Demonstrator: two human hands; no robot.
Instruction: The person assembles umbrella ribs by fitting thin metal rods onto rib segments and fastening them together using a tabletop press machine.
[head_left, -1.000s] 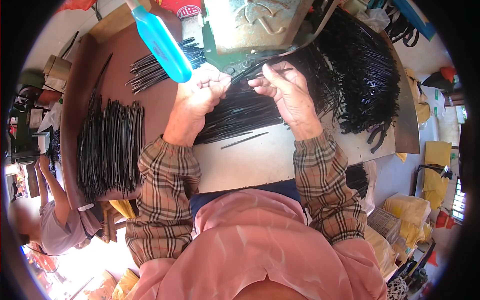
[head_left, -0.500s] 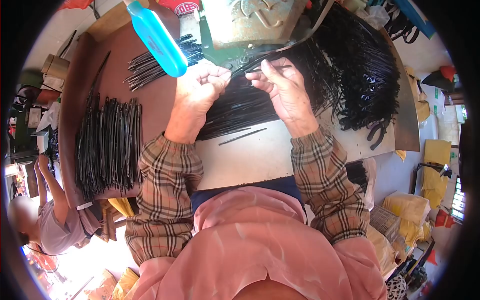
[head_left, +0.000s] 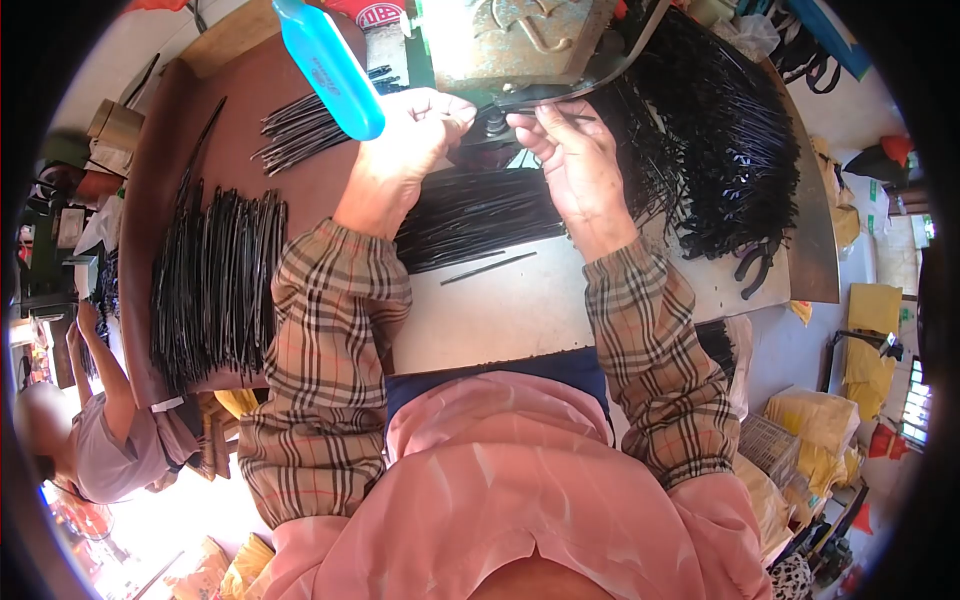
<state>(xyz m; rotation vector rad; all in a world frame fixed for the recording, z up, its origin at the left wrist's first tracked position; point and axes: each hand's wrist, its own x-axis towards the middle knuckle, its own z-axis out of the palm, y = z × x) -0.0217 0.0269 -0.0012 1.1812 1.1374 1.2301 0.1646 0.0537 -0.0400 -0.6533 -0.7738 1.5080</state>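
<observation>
My left hand [head_left: 422, 125] is closed, its fingertips pinched at the machine's lower part; what they hold is too small to make out. Across from it, my right hand [head_left: 575, 150] pinches a thin black strip [head_left: 578, 117] between thumb and fingers. Both hands are just below a worn metal machine head [head_left: 515, 50] with an umbrella mark. Under and between my wrists lies a pile of black strips [head_left: 480, 215]. Two loose strips [head_left: 488, 268] rest on the pale work surface [head_left: 480, 320]. A blue handle-like piece [head_left: 330, 75] hangs over my left hand.
Bundles of black strips [head_left: 220, 290] lie on the brown sheet [head_left: 225, 120] at left, with another bundle [head_left: 310, 130] behind. A large black heap [head_left: 740, 150] and dark-handled pliers [head_left: 754, 268] are at right. Another person [head_left: 120, 430] sits far left.
Both hands have moved up and forward, nearer the machine. More of the strip pile shows below them. The strip in my right hand has moved along with it.
</observation>
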